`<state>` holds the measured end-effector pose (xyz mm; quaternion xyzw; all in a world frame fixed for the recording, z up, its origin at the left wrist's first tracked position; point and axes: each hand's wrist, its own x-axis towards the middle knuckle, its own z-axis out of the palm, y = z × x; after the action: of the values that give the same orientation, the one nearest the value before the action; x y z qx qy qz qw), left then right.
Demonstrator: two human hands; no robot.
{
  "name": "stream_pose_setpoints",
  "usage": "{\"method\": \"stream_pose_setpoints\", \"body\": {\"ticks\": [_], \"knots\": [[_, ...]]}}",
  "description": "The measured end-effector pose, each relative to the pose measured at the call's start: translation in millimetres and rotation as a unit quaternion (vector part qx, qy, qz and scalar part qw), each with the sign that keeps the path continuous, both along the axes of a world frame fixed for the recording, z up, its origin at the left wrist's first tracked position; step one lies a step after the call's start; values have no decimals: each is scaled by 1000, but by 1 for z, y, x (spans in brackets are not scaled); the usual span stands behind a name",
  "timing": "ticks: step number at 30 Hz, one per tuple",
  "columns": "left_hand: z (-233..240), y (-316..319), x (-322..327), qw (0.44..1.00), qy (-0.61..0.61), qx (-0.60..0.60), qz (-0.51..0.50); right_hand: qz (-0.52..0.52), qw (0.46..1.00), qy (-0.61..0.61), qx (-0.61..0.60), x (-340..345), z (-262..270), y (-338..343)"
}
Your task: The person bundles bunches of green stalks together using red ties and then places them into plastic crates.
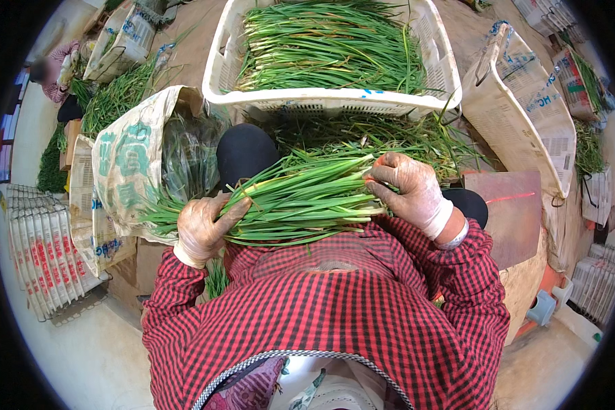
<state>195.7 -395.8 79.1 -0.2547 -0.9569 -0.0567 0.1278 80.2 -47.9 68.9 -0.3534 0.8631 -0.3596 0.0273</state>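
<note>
Across my lap lies a bunch of green Chinese chives (297, 200), its pale stem ends to the right and leaf tips to the left. My left hand (207, 225), in a soiled thin glove, is closed around the leafy part, thumb on top. My right hand (405, 192), gloved too, pinches at the pale ends with thumb and fingertips; whether it grips a stem is hard to tell. Beyond my knees stands a white plastic crate (333, 97) holding chives laid flat in one direction. Loose chives and trimmings (359, 133) lie between the crate and my lap.
A white woven sack (128, 159) with clear plastic inside stands at left. White crates (533, 107) lined with printed sheeting stand at right, near a flat reddish board (507, 215). Stacked crates (51, 251) are at far left. A co-worker (56, 72) sits upper left beside heaped chives (118, 97).
</note>
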Motion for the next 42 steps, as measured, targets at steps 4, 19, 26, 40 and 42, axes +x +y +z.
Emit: {"method": "stream_pose_setpoints", "body": {"ticks": [4, 19, 26, 40, 42], "knots": [[1, 3, -1, 1000, -16, -10, -2, 68, 995, 34, 60, 7, 7, -9], [0, 2, -2, 999, 20, 29, -26, -122, 943, -300, -73, -25, -20, 45], [12, 2, -6, 997, 16, 4, -70, 40, 923, -380, -48, -16, -7, 23], [26, 7, -9, 993, 18, -9, -120, -317, 872, 5, 373, -67, -56, 120], [27, 5, -6, 993, 22, -1, -115, -375, 812, -101, 435, -71, -63, 148]]}}
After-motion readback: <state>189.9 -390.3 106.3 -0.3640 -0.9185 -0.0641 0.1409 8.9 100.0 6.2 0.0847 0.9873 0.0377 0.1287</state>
